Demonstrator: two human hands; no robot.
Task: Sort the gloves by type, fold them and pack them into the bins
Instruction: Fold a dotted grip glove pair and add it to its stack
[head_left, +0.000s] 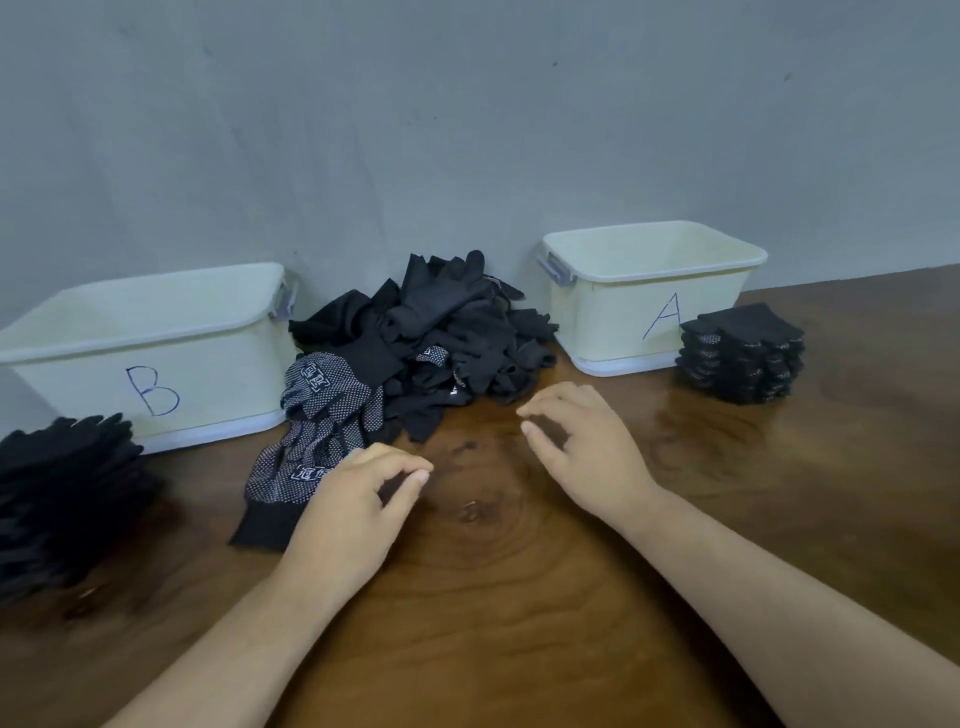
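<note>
A loose heap of black gloves (447, 332) lies against the wall between two cream bins. Two dotted gloves (317, 415) spill from its front left. The bin marked B (150, 332) stands at the left, the bin marked A (649, 291) at the right. A stack of folded plain black gloves (67, 483) sits in front of bin B. Beside bin A stands a neat stack of folded dotted gloves (740, 353). My left hand (353, 509) hovers at the lower dotted glove's edge, fingers loosely curled, holding nothing. My right hand (582, 441) hovers just before the heap, also empty.
The dark wooden table (493, 597) runs back to a grey wall (467, 130). Both bins have grey clip handles on their inner sides and look empty from here.
</note>
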